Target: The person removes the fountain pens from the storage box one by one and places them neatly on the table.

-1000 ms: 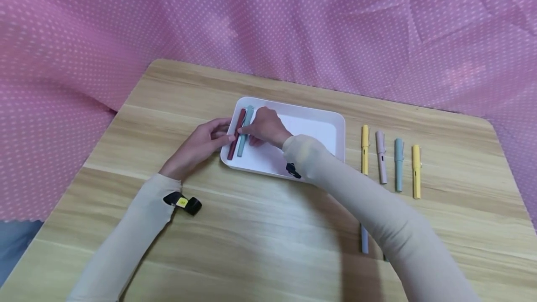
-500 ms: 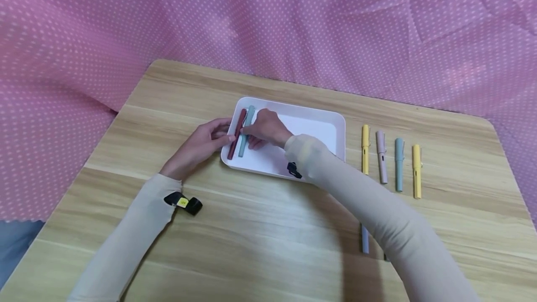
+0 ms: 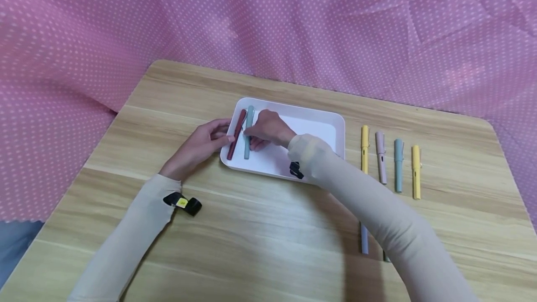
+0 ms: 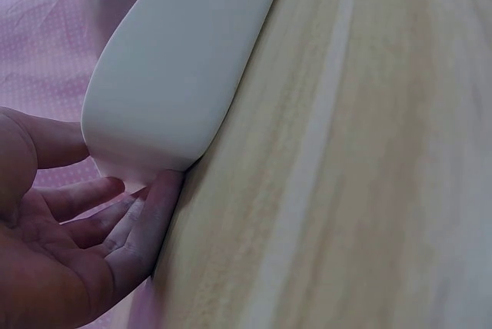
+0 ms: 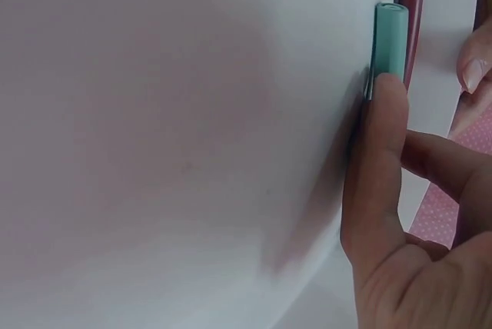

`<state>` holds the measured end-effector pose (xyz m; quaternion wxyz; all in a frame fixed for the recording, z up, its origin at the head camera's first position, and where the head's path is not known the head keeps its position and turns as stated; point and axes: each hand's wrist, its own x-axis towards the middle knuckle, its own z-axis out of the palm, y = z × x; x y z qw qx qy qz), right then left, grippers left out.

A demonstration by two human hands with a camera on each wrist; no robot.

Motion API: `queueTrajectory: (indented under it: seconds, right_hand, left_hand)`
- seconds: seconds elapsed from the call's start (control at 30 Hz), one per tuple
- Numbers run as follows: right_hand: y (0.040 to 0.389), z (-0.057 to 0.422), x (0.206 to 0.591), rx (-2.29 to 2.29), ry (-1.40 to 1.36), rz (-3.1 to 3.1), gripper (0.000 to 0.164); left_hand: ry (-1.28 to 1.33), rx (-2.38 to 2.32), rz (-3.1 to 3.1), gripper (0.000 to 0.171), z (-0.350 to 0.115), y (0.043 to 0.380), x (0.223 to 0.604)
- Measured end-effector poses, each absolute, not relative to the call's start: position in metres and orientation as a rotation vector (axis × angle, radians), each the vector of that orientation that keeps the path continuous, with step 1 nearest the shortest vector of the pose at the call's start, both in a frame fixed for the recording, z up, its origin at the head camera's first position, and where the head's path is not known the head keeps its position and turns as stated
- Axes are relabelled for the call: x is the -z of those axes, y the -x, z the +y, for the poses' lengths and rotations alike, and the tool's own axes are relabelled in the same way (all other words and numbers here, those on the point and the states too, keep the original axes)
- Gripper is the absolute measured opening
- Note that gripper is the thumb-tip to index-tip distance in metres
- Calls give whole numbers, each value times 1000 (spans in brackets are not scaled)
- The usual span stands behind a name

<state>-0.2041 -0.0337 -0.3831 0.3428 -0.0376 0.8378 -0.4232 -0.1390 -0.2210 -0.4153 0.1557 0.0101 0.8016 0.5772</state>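
Note:
The white tray (image 3: 308, 122) lies on the table with a dark red pen (image 3: 237, 134) and a light teal pen (image 3: 247, 146) inside, along its left end. My left hand (image 3: 201, 146) holds the tray's left wall, thumb at the rim and fingers against the outside, as the left wrist view shows. Inside the tray, my right hand (image 3: 270, 127) pinches the teal pen between thumb and fingers. In the right wrist view a finger lies along the teal pen (image 5: 390, 41), with the red pen (image 5: 413, 29) just beyond it. The teal pen's middle is partly covered by the fingers.
Right of the tray lie a yellow pen (image 3: 364, 148), a lilac pen (image 3: 381, 157), a blue-teal pen (image 3: 398, 167) and another yellow pen (image 3: 416, 171). A bluish pen (image 3: 364, 239) and a dark pen end (image 3: 386, 256) show beside the right sleeve. A pink dotted cloth (image 3: 268, 27) hangs behind the wooden table (image 3: 251, 227).
The teal pen, in my right hand, has shifted slightly right and turned, its near end moving away from the red pen. My left hand and the tray stay almost still.

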Motion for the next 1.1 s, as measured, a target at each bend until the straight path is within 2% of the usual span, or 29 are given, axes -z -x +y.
queueTrajectory:
  seconds: [0.53,1.1]
  right_hand:
    - [200,-8,360,1168,215,2167,21]
    - [184,43,331,1225,266,2255,22]
  left_hand:
    - [-1,-1634,2313,53,-219,138,414]
    - [-45,-1639,2304,56,-221,138,413]
